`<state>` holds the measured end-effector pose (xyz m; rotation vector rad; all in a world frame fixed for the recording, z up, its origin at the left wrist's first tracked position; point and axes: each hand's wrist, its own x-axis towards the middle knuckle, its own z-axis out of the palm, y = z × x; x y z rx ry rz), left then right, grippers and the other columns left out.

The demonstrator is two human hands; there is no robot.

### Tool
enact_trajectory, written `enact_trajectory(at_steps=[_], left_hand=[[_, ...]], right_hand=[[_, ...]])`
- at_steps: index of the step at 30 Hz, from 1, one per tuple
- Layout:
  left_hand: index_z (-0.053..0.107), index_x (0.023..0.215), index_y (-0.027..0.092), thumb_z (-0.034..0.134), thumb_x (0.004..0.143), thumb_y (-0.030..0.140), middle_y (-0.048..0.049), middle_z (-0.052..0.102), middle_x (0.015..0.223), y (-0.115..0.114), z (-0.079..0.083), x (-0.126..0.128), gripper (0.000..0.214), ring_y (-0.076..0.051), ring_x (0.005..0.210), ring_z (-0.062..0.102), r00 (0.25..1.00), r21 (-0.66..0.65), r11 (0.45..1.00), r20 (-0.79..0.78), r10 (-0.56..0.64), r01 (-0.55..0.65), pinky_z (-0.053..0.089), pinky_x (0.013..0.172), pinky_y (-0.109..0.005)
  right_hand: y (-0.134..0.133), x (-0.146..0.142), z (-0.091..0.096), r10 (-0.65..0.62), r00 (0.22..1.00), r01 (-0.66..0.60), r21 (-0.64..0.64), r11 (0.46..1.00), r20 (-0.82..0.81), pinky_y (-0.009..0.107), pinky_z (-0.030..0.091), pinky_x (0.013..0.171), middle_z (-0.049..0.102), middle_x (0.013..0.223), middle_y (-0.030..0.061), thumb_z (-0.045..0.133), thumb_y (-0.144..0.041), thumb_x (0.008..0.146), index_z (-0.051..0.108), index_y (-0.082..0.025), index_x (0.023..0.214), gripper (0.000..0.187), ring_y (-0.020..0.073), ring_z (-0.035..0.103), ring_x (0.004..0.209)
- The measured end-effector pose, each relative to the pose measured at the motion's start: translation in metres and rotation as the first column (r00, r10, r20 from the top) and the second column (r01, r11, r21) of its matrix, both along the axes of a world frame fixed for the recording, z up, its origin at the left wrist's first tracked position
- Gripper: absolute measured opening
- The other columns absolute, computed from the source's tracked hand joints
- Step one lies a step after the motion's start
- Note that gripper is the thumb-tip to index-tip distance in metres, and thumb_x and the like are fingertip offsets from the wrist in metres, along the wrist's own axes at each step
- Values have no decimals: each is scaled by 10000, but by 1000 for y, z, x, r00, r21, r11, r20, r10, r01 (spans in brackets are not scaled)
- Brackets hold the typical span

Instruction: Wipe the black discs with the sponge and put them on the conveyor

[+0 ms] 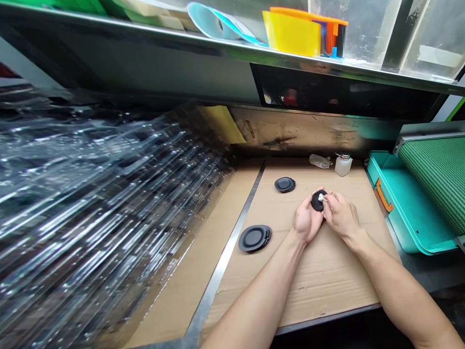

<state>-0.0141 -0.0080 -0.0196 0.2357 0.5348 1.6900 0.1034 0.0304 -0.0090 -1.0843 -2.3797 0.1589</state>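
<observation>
My left hand point(307, 219) is closed around the edge of a small round black disc point(317, 202), palm up. Pinched in my right hand point(340, 212) is a wad of white cloth or tissue point(321, 197), which touches the disc's face. To the left on the cardboard lies a stack of black discs point(254, 238), each with a raised rim and a small tab. A smaller stack of black discs point(284, 184) sits farther back. Behind my hands stand a white pump bottle point(343, 165) and a crumpled clear plastic bag point(319, 161).
Clear plastic trays point(119, 208) are piled high on the left. Cardboard point(327, 286) covers the bench, with a strip of grey tape point(218, 271). On the right are a teal bin point(409, 228) and a green conveyor belt point(436, 169). A shelf with a yellow bin point(292, 33) hangs overhead.
</observation>
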Motion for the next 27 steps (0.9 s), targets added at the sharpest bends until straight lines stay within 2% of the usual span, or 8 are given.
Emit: enact_trajectory(at_steps=[2,5,7,11,15,19,23,27], left_hand=[[654,1188,140,439,1001,279,-144,725,1197,-1,-1,2,317,-252,1186,661,1000,-18,1000,-26,16,-16,485,1081,-440],[660,1191,152,427,1013,299,-132,718,1229,-2,0,1,328,-260,1186,662,1000,-67,998,-23,11,-12,473,1095,-463],[669,1191,153,415,1020,318,-127,711,1248,-2,0,2,347,-267,1195,657,1000,-66,998,-2,-23,23,465,1106,-474],[706,1122,135,391,1033,332,-132,714,1231,-1,-1,9,381,-258,1224,637,999,-25,999,36,-37,37,450,1130,-435],[703,1158,146,394,1038,403,-134,716,1219,-1,-1,14,419,-261,1222,639,997,-31,998,58,-44,46,461,1120,-434],[700,1175,137,384,1039,401,-141,724,1192,-1,-3,9,434,-266,1201,651,998,-33,999,42,-36,38,471,1108,-438],[686,1156,134,386,1037,396,-145,727,1180,-1,-2,-2,416,-270,1177,662,998,-58,998,60,-29,33,480,1095,-460],[669,1113,123,386,1043,326,-150,725,1157,-1,1,-13,355,-256,1131,681,998,-60,998,50,28,-25,503,1062,-448]], right_hand=[[-5,-5,-2,-44,999,44,-5,999,21,267,443,724,675,1060,84,462,-288,1009,673,-221,1144,259,202,628,883],[-11,-10,-4,126,991,-128,-70,989,-34,255,449,721,687,1051,54,528,-260,970,678,-227,1045,172,181,630,861],[-13,-13,-4,170,980,-177,-63,982,-100,252,457,749,689,1069,48,532,-257,970,673,-230,1029,154,178,632,889],[-12,-16,-4,-12,985,12,2,1000,-175,263,452,754,678,1048,62,470,-260,1001,667,-231,1039,203,189,620,903],[-12,-16,-2,82,986,-78,35,996,-142,268,449,801,681,1045,57,488,-262,992,664,-231,997,179,193,616,944],[-16,-19,1,21,995,-16,52,999,-97,267,431,770,677,1010,57,471,-249,997,662,-225,985,192,192,604,918],[-15,-14,-1,101,993,-106,73,992,67,269,401,743,672,996,56,494,-260,992,658,-226,936,176,196,588,919],[0,1,-4,-22,993,15,59,998,119,272,366,700,669,952,57,475,-290,1015,669,-232,982,205,195,584,877]])
